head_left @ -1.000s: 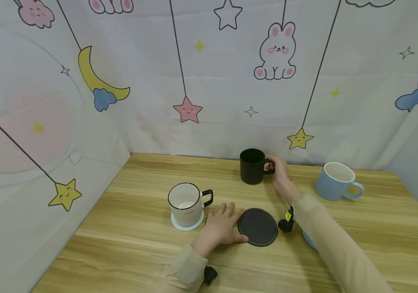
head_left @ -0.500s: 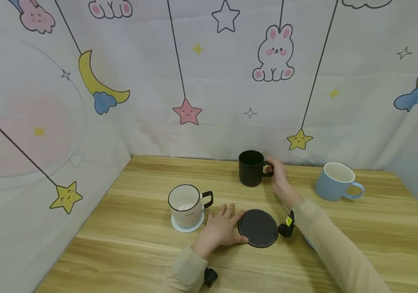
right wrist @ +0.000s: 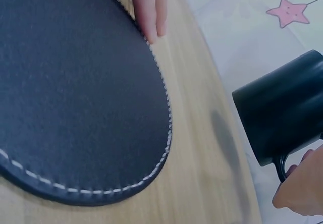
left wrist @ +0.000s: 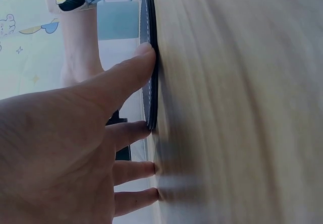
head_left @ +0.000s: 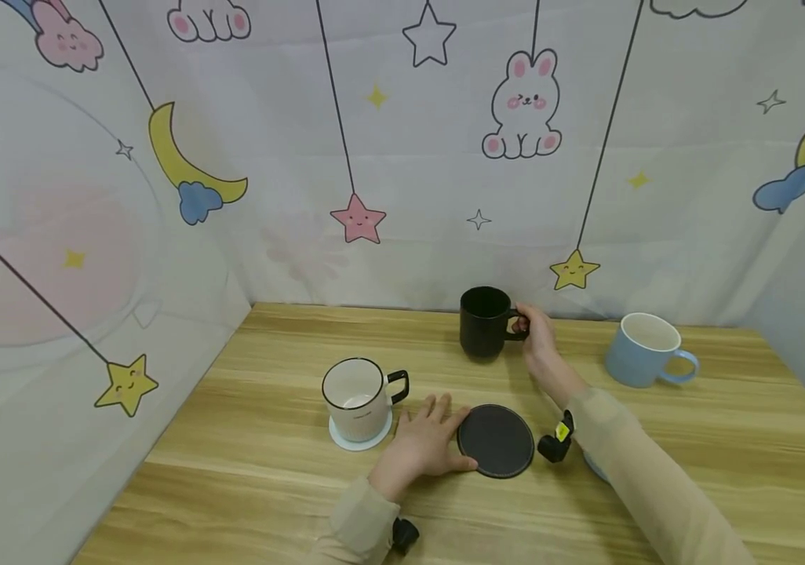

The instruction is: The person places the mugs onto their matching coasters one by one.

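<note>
At the back of the table my right hand (head_left: 538, 333) grips the handle of a black mug (head_left: 483, 326). In the right wrist view the mug (right wrist: 282, 105) is off the wood, its shadow below it. A round black coaster (head_left: 495, 441) with pale edge stitching (right wrist: 81, 108) lies nearer the front. My left hand (head_left: 425, 446) is spread flat beside it; the thumb and index fingertip touch the coaster's rim (left wrist: 152, 98), and the other fingertips rest on the table. To the left, a white mug (head_left: 355, 392) with a black rim and handle stands on a white coaster (head_left: 383, 433).
A light blue mug (head_left: 639, 353) stands at the back right. Partly hidden under my right forearm lies a blue coaster (head_left: 595, 468). Behind the wooden table (head_left: 254, 486) hangs a white cloth (head_left: 431, 157) printed with stars, moons and a rabbit.
The head view has shifted slightly. My right hand and the black mug have moved very little; the left hand stays against the coaster.
</note>
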Motion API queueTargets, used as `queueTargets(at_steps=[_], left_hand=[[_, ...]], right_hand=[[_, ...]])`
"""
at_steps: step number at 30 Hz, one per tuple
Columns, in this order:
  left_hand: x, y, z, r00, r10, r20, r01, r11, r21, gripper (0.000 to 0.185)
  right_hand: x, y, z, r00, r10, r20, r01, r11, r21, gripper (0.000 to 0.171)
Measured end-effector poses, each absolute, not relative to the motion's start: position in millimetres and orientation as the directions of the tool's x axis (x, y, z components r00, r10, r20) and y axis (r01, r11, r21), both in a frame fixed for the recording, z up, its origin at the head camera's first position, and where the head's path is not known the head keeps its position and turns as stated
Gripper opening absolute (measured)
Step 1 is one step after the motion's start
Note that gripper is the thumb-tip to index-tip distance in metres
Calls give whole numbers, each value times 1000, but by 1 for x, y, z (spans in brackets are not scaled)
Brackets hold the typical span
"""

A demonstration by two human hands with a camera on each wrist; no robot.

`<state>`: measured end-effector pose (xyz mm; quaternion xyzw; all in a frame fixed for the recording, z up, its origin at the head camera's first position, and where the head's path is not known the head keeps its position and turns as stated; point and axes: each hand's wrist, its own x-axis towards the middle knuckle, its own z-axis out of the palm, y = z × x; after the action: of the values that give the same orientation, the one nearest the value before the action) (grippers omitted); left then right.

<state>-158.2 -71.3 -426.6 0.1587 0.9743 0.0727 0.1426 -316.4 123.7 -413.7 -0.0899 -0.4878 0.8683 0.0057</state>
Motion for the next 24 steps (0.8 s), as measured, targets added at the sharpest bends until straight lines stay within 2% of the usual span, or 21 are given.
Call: queueTargets(at_steps=[16,24], left_hand=[[-157,-72,-426,-907,335,-256,290,936,199,82],[-158,-72,-426,-906,336,-259,289,935,206,82]], right_hand=[[-297,134,-405,-982,93,-162,93,-505,-858,41],[-287,139,-404,-985,51,-162,114,-509,-853,41]])
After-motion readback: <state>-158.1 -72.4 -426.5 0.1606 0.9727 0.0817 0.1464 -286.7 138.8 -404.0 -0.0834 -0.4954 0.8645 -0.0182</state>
